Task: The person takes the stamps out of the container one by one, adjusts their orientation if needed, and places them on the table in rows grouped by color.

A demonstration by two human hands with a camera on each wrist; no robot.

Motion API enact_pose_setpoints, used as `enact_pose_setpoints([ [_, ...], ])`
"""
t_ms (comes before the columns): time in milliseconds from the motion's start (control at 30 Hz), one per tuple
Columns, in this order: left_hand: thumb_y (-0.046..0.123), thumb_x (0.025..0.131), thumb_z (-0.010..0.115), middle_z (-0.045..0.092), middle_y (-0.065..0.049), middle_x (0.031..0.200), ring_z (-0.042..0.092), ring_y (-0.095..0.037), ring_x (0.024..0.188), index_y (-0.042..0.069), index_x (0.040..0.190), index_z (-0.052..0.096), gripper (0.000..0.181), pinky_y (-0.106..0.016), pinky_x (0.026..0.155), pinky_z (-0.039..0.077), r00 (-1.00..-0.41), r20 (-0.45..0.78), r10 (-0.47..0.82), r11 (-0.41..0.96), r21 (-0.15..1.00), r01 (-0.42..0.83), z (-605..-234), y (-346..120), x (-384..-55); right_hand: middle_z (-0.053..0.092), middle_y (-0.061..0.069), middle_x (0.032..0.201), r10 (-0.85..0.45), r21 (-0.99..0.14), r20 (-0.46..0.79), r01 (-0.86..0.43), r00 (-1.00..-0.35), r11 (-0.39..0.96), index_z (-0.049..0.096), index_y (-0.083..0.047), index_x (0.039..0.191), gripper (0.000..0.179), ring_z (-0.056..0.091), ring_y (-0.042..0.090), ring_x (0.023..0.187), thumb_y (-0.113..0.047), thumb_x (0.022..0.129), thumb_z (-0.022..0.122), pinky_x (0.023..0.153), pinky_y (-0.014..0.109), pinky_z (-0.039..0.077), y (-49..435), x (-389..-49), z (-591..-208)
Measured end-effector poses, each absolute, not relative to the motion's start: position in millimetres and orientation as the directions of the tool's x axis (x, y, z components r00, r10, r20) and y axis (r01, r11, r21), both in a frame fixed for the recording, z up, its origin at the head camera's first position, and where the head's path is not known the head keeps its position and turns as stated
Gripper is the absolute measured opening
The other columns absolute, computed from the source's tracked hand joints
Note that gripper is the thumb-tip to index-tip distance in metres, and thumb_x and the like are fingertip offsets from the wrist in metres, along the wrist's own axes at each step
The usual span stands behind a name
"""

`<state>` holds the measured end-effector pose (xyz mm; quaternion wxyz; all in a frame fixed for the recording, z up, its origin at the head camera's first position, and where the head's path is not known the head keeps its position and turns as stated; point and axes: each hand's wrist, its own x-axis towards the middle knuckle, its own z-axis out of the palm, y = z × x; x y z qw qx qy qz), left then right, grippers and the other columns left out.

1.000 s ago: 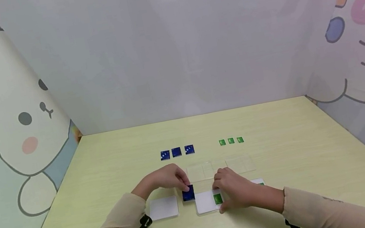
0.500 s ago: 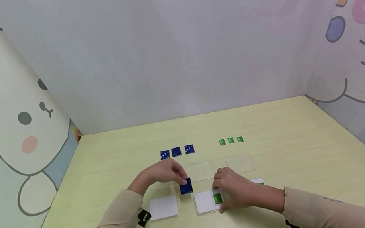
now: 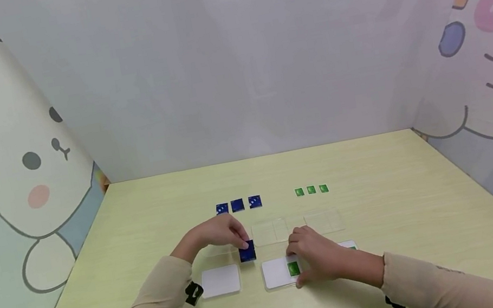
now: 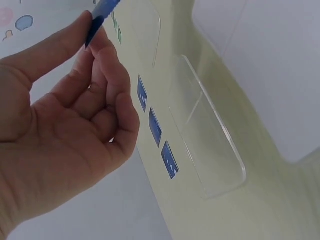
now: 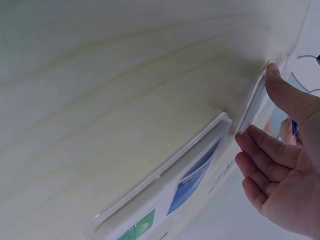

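In the head view my left hand (image 3: 221, 232) pinches a small dark blue card (image 3: 247, 253) between thumb and index finger. It is above the gap between two shallow clear cases. The card appears edge-on in the left wrist view (image 4: 102, 19). My right hand (image 3: 315, 255) holds the middle clear case (image 3: 275, 275) by opposite edges, thumb at the near side and fingers at the far side. White backing and a small green card (image 3: 294, 269) show inside that case. The left case (image 3: 220, 281), white inside, lies below my left hand.
Three blue cards (image 3: 237, 205) and three green cards (image 3: 311, 190) lie in rows farther back. Clear lids (image 3: 270, 232) lie in front of them, one partly behind my left hand. A third case (image 5: 165, 182), partly behind my right arm, holds a blue and a green card.
My left hand has moved away from me and slightly left with the blue card, off the corner of the middle case. My right hand has stayed in place on that case.
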<state>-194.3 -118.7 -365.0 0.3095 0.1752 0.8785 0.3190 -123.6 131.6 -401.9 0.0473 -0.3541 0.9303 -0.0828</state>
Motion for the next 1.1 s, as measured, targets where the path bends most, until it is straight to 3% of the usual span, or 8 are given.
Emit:
enact_pose_setpoints([
  [767, 0.013, 0.085, 0.074, 0.071, -0.002, 0.087, 0.057, -0.012, 0.078, 0.005, 0.092, 0.073, 0.01, -0.025, 0.073, 0.046, -0.772, -0.422, 0.474, 0.746, 0.658, 0.099, -360.6, -129.6, -198.4, 0.069, -0.004, 0.095, -0.674, -0.198, -0.017, -0.659, -0.738, 0.726, 0.073, -0.01, 0.103, 0.056, 0.049, 0.009, 0.089, -0.048, 0.064, 0.088, 0.086, 0.03, 0.045, 132.4, -123.5, -400.5],
  [1100, 0.015, 0.085, 0.074, 0.072, -0.002, 0.088, 0.059, -0.012, 0.08, 0.006, 0.094, 0.074, 0.012, -0.029, 0.08, 0.049, -0.793, -0.426, 0.436, 0.762, 0.643, 0.074, -364.2, -136.5, -199.7, 0.068, -0.005, 0.093, -0.688, -0.184, -0.02, -0.674, -0.726, 0.716, 0.073, -0.011, 0.102, 0.056, 0.047, 0.008, 0.086, -0.049, 0.065, 0.088, 0.085, 0.029, 0.044, 132.0, -124.7, -402.2],
])
